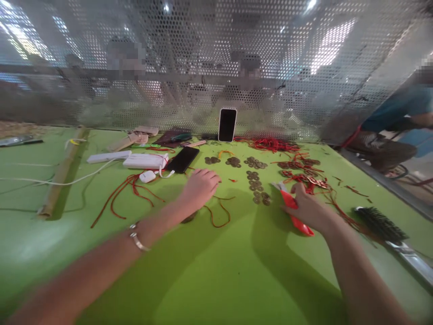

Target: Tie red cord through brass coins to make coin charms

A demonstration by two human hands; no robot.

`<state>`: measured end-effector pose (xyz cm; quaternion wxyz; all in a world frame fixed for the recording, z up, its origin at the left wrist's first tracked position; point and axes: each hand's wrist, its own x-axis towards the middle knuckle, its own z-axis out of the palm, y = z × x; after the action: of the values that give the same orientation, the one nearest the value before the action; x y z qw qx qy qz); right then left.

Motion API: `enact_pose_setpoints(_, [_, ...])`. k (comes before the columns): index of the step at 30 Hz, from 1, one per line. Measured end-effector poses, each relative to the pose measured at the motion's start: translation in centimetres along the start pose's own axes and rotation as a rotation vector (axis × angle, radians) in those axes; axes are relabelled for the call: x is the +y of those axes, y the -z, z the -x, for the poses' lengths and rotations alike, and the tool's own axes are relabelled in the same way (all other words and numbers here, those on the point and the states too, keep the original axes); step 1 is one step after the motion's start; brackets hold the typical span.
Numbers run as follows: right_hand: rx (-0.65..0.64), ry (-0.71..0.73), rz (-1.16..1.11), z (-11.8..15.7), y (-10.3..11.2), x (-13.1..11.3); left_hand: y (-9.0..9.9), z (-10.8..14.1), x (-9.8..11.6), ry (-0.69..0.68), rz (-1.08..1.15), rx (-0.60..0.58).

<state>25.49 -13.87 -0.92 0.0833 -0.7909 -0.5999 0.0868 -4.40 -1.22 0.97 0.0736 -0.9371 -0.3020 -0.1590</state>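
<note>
On a green counter (162,280), well right of the coin rows (256,186), a black-bristled brush (382,223) lies near the edge, apparently parked within reach. Left of the rows, the left hand (201,183) is palm down, fingers bent and close together, over a thin red cord (219,226), perhaps to steady it; whether it pinches anything cannot be told. Just right of the rows, the right hand (306,205) pinches a red-handled tool (296,216) between thumb and fingers from above, its pale tip towards the coins. The coins sit in small clusters, probably for easy picking. Left of and beyond the rows, a dark phone (184,159) lies beside a white box (145,160). Beyond the rows, a white-edged phone (228,125) stands before a perforated metal panel (189,97), seemingly propped to face the person.
</note>
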Motion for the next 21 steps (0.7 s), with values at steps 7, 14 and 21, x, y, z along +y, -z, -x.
enact_pose_setpoints(7, [0.132,0.150,-0.339,0.1,2.0,-1.7,-4.1,-6.6,-0.2,-0.044,-0.007,-0.062])
enact_pose_setpoints(14, [0.020,0.204,-1.339,0.1,2.8,-4.8,-3.6,-4.4,0.1,-0.037,0.024,-0.069])
enact_pose_setpoints(21, [-0.058,0.200,-1.473,0.1,2.4,-4.9,-4.9,-4.8,0.3,0.031,0.083,-0.021])
